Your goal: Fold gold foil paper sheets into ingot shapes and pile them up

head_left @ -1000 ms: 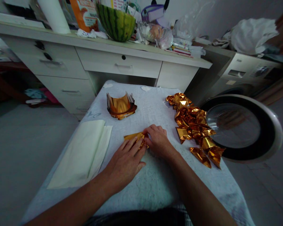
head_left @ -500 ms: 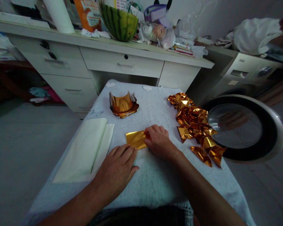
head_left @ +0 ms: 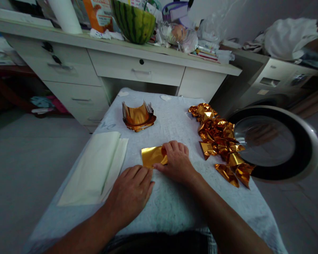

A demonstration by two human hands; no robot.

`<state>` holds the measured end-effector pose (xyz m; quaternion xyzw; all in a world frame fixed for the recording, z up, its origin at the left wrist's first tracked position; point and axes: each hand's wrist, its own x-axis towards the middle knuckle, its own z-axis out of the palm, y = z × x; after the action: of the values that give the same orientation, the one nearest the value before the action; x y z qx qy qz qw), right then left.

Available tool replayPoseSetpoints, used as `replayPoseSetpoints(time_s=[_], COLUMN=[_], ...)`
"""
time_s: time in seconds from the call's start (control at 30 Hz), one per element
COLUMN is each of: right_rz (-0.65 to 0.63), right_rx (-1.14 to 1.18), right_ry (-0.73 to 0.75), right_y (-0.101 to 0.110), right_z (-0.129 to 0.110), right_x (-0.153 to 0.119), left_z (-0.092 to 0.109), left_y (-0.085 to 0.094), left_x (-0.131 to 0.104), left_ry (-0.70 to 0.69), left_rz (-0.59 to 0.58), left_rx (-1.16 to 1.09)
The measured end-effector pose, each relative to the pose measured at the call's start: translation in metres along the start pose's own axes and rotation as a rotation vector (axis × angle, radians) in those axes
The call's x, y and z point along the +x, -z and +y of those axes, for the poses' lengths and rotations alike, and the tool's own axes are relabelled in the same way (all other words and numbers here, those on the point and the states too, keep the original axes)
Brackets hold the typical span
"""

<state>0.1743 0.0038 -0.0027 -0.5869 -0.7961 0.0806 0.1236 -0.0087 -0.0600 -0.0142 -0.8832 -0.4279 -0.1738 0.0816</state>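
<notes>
One gold foil sheet [head_left: 149, 157]: lies near the middle of the cloth-covered desk [head_left: 175, 213], well in from its edges; we see its left end flat, its right end running under a hand.
Left hand [head_left: 132, 188]: palm down, fingers bent and together, fingertips at the sheet's near edge. We cannot tell whether this grip pinches the foil or only presses it.
Right hand [head_left: 178, 160]: fingers bent over the sheet's right end, thumb stretched apart from them toward the left fingertips. Whether the grip clasps the foil underneath, we cannot tell.
Curved foil stack [head_left: 137, 116]: we record it toward the desk's far left corner, its ends turned up.
Folded foil pieces [head_left: 218, 132]: heaped along the desk's right edge, two of them at the heap's near end.
Pale paper [head_left: 95, 167]: flat along the desk's left edge, just beside the left hand.
Beyond the far edge: we note a white drawer cabinet [head_left: 143, 74] bearing a cut watermelon [head_left: 135, 23].
Beyond the right edge: a washing machine [head_left: 257, 84], its round door [head_left: 304, 141] swung open.
</notes>
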Motion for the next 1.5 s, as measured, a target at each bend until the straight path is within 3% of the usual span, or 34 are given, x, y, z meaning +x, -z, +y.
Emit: replayPoseSetpoints(time_s=[0.3, 0.57, 0.7, 1.07, 1.3, 1.5], right_rz=[-0.140, -0.219, -0.193, 0.013, -0.082, -0.201], right_rx=[0.147, 0.190, 0.189, 0.039, 0.100, 0.214], right_ry=[0.088, 0.157, 0.152, 0.026, 0.054, 0.165], right_y=[0.009, 0.018, 0.016, 0.000, 0.002, 0.012], right_z=[0.028, 0.038, 0.033, 0.005, 0.020, 0.041], right_x=[0.003, 0.005, 0.002, -0.001, 0.003, 0.005], left_z=[-0.002, -0.001, -0.001, -0.001, 0.002, -0.002], left_y=[0.000, 0.003, 0.005, -0.002, 0.003, 0.002], left_x=[0.003, 0.005, 0.009, -0.002, -0.005, -0.008], left_ry=[0.000, 0.053, 0.053, -0.010, 0.082, 0.018], left_rz=[0.011, -0.166, -0.184, 0.004, 0.064, 0.111], left_rx=[0.006, 0.035, 0.034, 0.019, 0.110, 0.124])
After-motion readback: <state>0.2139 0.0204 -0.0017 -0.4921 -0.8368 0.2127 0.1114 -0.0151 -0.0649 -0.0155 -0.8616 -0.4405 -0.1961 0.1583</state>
